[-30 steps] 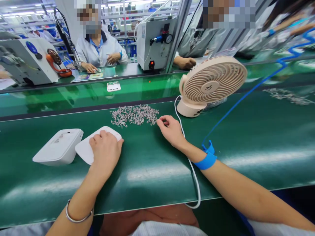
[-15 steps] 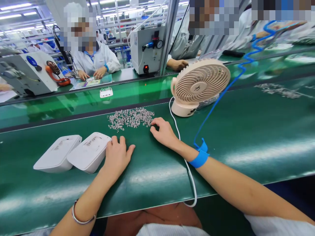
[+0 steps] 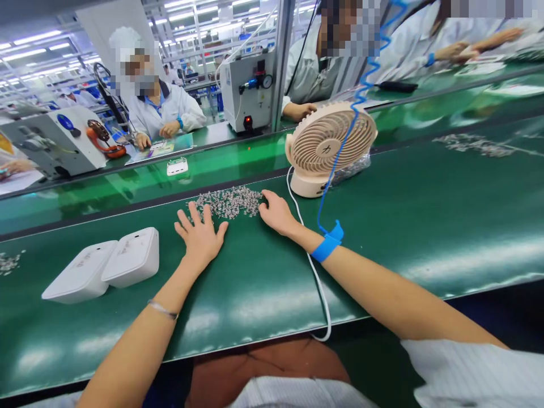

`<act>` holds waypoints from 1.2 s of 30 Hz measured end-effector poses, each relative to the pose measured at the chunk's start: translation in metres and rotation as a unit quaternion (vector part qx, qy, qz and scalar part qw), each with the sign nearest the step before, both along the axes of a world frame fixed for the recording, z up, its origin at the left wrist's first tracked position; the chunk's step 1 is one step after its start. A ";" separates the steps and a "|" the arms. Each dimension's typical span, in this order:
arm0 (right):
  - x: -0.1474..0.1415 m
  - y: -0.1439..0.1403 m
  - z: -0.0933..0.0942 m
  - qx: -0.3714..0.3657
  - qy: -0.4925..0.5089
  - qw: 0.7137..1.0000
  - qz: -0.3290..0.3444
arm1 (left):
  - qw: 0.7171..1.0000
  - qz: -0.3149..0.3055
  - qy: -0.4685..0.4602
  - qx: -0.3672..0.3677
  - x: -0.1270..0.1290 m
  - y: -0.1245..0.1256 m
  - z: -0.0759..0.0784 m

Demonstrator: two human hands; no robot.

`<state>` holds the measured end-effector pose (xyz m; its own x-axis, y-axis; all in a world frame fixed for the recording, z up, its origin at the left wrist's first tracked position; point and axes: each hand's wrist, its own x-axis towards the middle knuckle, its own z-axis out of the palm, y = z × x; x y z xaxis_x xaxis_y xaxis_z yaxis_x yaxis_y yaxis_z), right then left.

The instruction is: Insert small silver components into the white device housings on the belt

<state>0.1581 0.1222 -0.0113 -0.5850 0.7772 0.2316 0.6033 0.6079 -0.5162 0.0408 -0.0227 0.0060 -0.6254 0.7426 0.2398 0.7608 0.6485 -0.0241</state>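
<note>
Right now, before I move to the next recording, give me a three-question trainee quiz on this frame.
1. True or false: the left hand rests on the white housings.
2. Which hand wears the blue wrist strap?
3. The right hand touches: A) the fan B) the pile of small metal parts C) the white cable

Key: 1 false, it lies flat on the green mat beside the pile; 2 right; 3 B.

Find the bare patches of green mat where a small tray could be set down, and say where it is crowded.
Free: the mat right of the fan, and the near strip below both forearms. Crowded: around the pile of small metal parts, flanked by the left hand and right hand, and by the white casings.
</note>
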 end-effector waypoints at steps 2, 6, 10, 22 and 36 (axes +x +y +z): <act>-0.004 -0.001 0.002 0.004 -0.020 1.000 0.018 | 1.000 -0.026 -0.002 0.008 0.000 0.017 -0.002; -0.006 -0.008 0.004 0.022 -0.057 0.997 0.044 | 0.994 -0.060 -0.086 -0.025 -0.007 0.042 -0.002; -0.003 -0.010 0.003 0.039 -0.070 0.996 0.047 | 0.990 -0.073 -0.111 -0.041 -0.015 0.046 -0.002; 0.000 -0.013 -0.002 0.084 -0.033 0.992 0.091 | 0.992 -0.100 -0.063 -0.035 -0.010 0.041 -0.003; 0.003 -0.014 -0.002 0.080 -0.025 0.992 0.097 | 0.990 -0.134 -0.030 -0.030 -0.008 0.040 -0.003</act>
<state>0.1613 0.1078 -0.0136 -0.7339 0.6046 0.3095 0.4895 0.7867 -0.3761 0.0325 0.0169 0.0026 -0.4158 0.8954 0.1590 0.9066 0.4219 -0.0050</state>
